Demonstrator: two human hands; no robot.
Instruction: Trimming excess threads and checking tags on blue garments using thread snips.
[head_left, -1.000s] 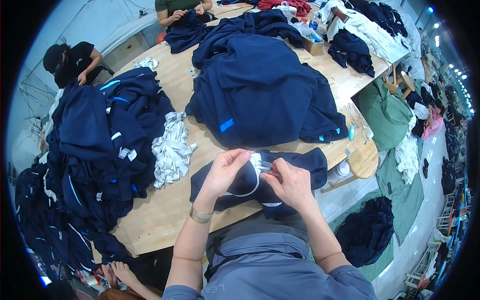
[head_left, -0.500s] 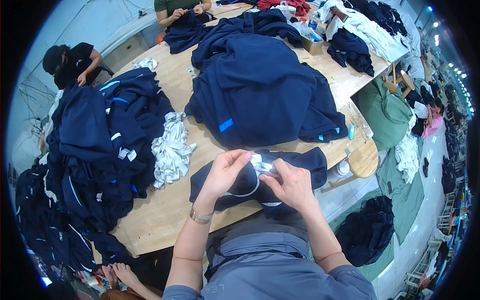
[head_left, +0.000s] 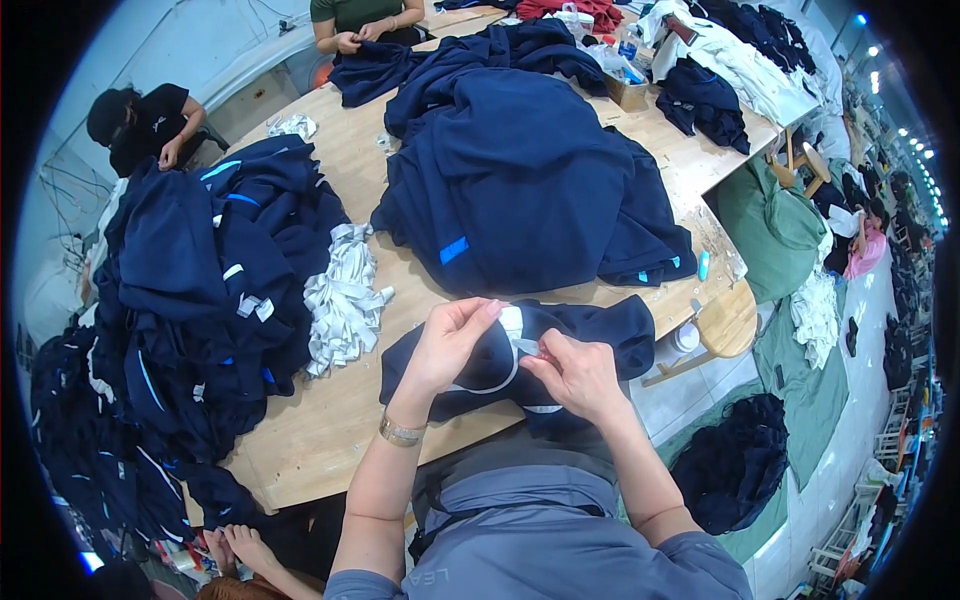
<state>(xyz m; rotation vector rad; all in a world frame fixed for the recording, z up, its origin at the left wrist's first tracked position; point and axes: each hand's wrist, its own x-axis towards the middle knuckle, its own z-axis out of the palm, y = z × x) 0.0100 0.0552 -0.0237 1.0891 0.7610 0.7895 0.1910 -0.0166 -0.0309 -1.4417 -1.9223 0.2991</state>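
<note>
A navy garment lies bunched at the table's near edge, its pale-edged opening facing up. My left hand is closed in a pinch at the garment's upper edge, beside a white label. Just right of that label, my right hand pinches a small, pale, shiny strip between thumb and forefinger. Whether the strip is still joined to the garment I cannot tell. Part of the garment is hidden under both hands.
Large navy garment piles stand ahead and at left. White strips lie heaped between them on the wooden table. A wooden stool is at right. Other people work at the far side and lower left.
My right hand has shifted slightly down, and the shiny strip has moved away from the label, leaving more of its white surface showing. My left hand has stayed put.
</note>
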